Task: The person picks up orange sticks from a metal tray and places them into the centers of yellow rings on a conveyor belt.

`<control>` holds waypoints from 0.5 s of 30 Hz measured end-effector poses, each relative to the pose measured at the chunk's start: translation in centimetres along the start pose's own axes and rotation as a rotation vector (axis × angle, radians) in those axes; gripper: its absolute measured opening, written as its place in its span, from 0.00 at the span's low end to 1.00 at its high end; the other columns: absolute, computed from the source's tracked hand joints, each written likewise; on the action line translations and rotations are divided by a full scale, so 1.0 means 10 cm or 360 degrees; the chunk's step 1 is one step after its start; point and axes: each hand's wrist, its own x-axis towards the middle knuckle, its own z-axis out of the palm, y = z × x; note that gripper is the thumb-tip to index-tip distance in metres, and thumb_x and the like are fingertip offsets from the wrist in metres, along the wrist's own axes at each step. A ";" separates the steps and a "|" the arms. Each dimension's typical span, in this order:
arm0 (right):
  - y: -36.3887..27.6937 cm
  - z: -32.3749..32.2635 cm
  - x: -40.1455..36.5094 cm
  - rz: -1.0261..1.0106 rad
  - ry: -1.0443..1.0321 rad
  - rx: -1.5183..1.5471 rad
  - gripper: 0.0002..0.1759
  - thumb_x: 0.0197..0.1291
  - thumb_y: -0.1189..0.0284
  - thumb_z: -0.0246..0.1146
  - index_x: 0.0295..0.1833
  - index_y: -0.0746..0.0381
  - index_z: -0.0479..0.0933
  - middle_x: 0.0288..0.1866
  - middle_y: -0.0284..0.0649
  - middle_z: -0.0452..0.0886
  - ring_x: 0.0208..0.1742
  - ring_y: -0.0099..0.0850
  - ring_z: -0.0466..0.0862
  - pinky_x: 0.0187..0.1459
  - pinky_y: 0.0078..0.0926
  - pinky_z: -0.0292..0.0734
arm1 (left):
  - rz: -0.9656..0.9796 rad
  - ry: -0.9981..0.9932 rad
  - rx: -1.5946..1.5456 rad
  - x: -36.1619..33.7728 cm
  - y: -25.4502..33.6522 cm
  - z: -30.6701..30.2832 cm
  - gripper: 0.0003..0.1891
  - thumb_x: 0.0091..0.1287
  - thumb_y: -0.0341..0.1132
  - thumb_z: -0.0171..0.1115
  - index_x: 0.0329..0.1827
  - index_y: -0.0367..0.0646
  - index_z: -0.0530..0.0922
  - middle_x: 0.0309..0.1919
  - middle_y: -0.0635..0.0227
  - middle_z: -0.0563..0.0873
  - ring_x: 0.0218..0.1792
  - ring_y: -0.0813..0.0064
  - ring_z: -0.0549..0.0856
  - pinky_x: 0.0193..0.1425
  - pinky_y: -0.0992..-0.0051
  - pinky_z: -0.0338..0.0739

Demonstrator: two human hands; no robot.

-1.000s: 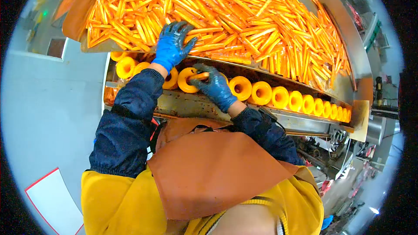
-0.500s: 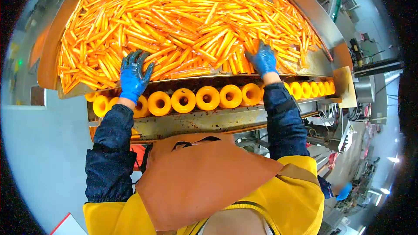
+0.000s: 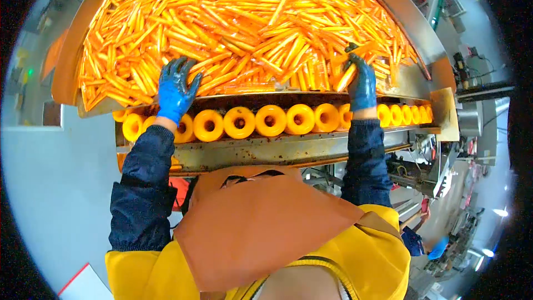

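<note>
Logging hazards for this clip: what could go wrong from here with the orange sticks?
The left hand is spread beside sticks near the tray's front edge; a sweep might push some over, onto the cups.
The right hand curls among glossy sticks; any grip, which I can't confirm, could slip.
Both sleeves pass over the cup row and might brush it.

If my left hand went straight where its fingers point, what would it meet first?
Your blue-gloved left hand would probably meet glossy orange sticks heaped ahead; whether they touch already is unclear.
</note>
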 end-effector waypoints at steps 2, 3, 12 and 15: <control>0.08 0.30 -0.43 0.0314 -0.0150 0.0186 0.14 0.58 0.69 0.60 0.47 0.65 0.77 0.33 0.35 0.79 0.34 0.27 0.79 0.39 0.22 0.74 | 0.0021 0.0060 0.0017 -0.01 -0.01 0.02 0.19 0.60 0.46 0.63 0.52 0.50 0.78 0.54 0.59 0.78 0.57 0.54 0.74 0.64 0.57 0.64; 0.25 0.39 -0.64 0.0504 -0.0157 0.0204 0.14 0.58 0.69 0.60 0.46 0.65 0.77 0.33 0.35 0.80 0.34 0.27 0.79 0.38 0.23 0.74 | 0.0028 0.0076 0.0001 0.00 -0.02 0.04 0.19 0.60 0.46 0.63 0.52 0.50 0.78 0.53 0.59 0.78 0.57 0.54 0.74 0.64 0.57 0.65; 0.95 1.27 -1.40 0.0843 -0.0755 -0.0380 0.17 0.56 0.73 0.63 0.53 0.64 0.76 0.39 0.33 0.80 0.35 0.22 0.78 0.38 0.20 0.75 | 0.0054 0.0083 0.0020 0.00 -0.09 0.08 0.19 0.60 0.48 0.61 0.51 0.50 0.78 0.52 0.59 0.78 0.56 0.56 0.74 0.63 0.57 0.65; 0.98 1.41 -1.38 0.0673 -0.0658 0.0075 0.19 0.61 0.73 0.62 0.58 0.65 0.74 0.45 0.33 0.79 0.42 0.21 0.77 0.45 0.20 0.74 | 0.0072 0.0125 -0.0033 -0.01 -0.03 0.01 0.18 0.60 0.44 0.63 0.50 0.46 0.79 0.52 0.56 0.79 0.53 0.53 0.76 0.60 0.58 0.69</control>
